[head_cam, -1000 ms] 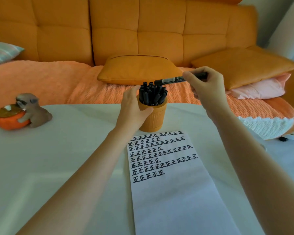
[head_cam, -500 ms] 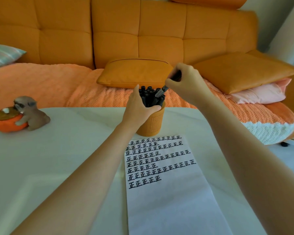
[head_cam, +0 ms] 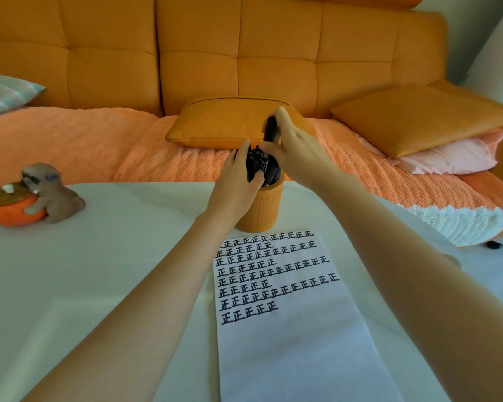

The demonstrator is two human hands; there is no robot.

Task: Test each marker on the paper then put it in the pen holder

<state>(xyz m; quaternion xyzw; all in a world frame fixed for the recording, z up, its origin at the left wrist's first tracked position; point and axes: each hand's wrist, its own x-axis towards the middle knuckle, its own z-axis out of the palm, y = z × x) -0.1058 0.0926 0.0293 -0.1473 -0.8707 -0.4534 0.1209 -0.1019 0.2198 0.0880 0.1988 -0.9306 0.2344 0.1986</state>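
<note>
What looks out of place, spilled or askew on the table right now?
Nothing stands out. The pen holder stands upright, crammed with markers; the left hand grips it, and the right hand holds another marker upright at its top. The paper lies flat.

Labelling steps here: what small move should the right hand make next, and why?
Probably push the marker straight down and release: the right hand holds it upright, tip among the other markers in the pen holder, which the left hand steadies.
</note>
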